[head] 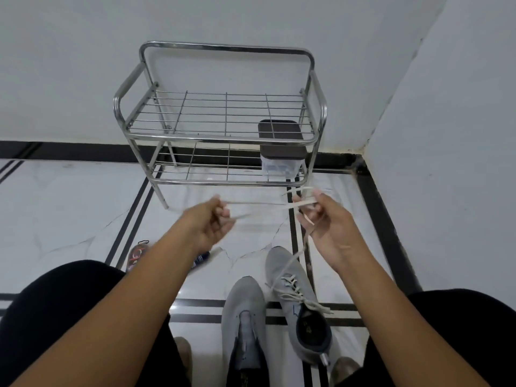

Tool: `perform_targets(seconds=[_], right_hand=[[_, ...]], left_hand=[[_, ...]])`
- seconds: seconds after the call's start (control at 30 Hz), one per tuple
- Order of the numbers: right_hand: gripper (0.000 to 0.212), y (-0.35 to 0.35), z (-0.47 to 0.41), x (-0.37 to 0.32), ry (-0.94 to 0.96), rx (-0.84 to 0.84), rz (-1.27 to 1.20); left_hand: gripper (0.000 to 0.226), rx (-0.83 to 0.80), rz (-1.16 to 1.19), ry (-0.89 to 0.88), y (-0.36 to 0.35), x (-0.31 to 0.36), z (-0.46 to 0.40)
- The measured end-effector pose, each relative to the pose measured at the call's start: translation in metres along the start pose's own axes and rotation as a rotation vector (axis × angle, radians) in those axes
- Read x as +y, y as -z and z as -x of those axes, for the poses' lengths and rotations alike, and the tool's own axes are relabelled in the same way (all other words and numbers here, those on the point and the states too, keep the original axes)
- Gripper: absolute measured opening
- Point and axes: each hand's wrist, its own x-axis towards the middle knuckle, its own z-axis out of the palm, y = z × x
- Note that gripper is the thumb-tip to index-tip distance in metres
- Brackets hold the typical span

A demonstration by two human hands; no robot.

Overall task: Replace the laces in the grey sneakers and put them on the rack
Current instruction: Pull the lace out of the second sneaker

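Two grey sneakers stand on the floor between my knees. The left sneaker (242,305) has no lace in its eyelets. The right sneaker (293,297) carries a pale lace through its eyelets, with one strand rising up to my right hand. A pale lace (259,203) is stretched between my hands above the floor. My left hand (213,222) grips one end with curled fingers. My right hand (324,219) pinches the other part, with loops of lace around its fingers. The steel shoe rack (220,135) stands against the wall ahead, both shelves bare of shoes.
A clear box with a dark lid (280,156) sits on the rack's lower shelf at the right. A packet (136,254) and a small dark item (201,258) lie on the marble floor by my left forearm. Walls meet in a corner at the right.
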Motion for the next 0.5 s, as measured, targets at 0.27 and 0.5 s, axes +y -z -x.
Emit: perform_targets(seconds=[0.27, 0.5], right_hand=[[0.032, 0.011, -0.005, 0.003, -0.148, 0.22, -0.166], [0.036, -0.001, 0.006, -0.009, -0.25, -0.103, -0.209]], left_hand=[[0.022, -0.183, -1.113, 0.023, -0.029, -0.121, -0.017], [0.065, -0.684, -0.332, -0.093, -0.058, -0.099, 0.026]])
